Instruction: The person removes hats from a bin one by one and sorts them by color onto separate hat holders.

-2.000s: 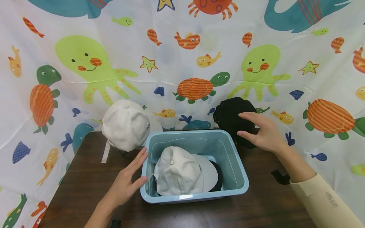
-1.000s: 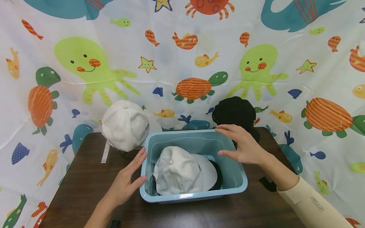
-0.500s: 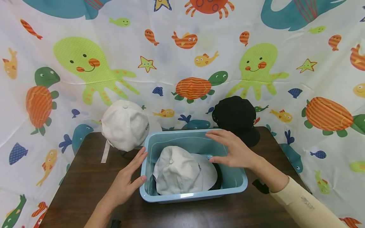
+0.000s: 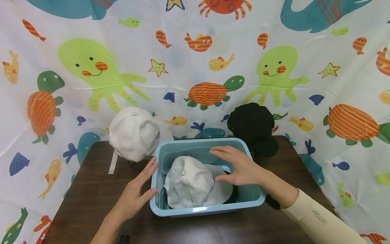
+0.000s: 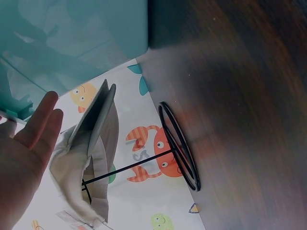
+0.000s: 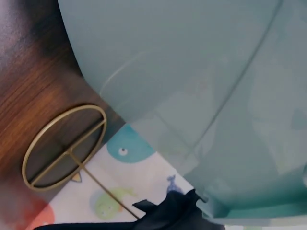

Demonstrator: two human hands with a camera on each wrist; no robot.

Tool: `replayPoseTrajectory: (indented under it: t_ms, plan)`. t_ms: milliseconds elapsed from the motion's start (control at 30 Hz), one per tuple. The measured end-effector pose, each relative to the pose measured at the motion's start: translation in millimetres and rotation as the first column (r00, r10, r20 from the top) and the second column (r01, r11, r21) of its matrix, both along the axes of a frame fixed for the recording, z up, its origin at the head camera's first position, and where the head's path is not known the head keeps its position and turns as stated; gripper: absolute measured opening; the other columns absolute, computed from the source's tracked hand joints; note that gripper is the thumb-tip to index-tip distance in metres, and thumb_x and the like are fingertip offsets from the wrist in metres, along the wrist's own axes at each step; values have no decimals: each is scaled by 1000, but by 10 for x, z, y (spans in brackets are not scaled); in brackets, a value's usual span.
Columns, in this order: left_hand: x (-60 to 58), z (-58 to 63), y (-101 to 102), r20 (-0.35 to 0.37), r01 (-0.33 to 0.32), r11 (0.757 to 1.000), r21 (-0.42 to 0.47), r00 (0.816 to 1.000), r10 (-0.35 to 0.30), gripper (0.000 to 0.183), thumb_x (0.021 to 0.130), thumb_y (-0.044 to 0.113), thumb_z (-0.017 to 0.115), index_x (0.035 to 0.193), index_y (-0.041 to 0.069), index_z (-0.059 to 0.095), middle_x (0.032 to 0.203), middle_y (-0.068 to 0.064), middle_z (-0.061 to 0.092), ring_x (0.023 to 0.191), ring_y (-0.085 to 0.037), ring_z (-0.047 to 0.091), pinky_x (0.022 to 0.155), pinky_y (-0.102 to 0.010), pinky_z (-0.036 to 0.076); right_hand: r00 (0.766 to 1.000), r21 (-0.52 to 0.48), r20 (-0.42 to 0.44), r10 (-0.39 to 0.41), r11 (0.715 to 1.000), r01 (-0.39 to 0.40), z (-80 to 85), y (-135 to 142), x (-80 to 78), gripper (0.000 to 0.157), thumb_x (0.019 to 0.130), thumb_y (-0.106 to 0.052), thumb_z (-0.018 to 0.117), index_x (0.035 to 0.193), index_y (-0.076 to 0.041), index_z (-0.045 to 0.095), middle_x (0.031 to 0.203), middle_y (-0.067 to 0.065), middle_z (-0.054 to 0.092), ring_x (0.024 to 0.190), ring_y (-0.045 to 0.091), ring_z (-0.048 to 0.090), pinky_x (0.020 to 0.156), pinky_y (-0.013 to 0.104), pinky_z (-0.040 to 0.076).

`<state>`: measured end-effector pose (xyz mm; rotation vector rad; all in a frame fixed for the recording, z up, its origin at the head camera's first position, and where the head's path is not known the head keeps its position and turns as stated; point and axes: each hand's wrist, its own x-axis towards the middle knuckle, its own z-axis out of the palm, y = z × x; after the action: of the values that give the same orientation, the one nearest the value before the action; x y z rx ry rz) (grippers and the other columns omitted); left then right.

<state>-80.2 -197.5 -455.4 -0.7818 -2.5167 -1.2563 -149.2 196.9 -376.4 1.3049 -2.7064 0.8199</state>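
My left hand [image 4: 134,193] rests its extended fingertips at the left rim of a light blue plastic bin [image 4: 207,211]. Inside the bin lies a white baseball cap [image 4: 190,183], its brim toward the right. Part of a black brim [image 4: 235,193] shows from beneath it; the rest is hidden. Over the bin's right half is my right hand [image 4: 239,166], fingers and thumb spread apart, holding nothing. Its thumb overlaps the white cap's brim in the head view. The right wrist view shows the bin's wall [image 6: 168,72] but not the hand.
Back left, another white cap [image 4: 134,134] hangs on a black wire stand [image 5: 180,148]. A black cap [image 4: 251,123] sits back right on a gold-coloured stand [image 6: 67,151]. Behind the dark wooden table [image 4: 88,193] hangs a cloth [image 4: 179,67] printed with sea animals.
My right hand has moved left and nearer, away from the black cap on its stand, across the bin's right rim to above the bin. My left hand has stayed at the left rim.
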Motion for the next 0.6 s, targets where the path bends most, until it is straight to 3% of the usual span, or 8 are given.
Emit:
replayPoseTrajectory:
  t_ms: [600]
  plan:
    - [16,29,9,44,-19,1000,-19,999,20,72,96,14,69,162,13,40,172,-1,28,154,-9,30,115,-14,23,997,82,53,54,995,-58,-81,-202,47,87,85,-50,85,155,-11,51,159,7,49,146,25,46,112,56,43]
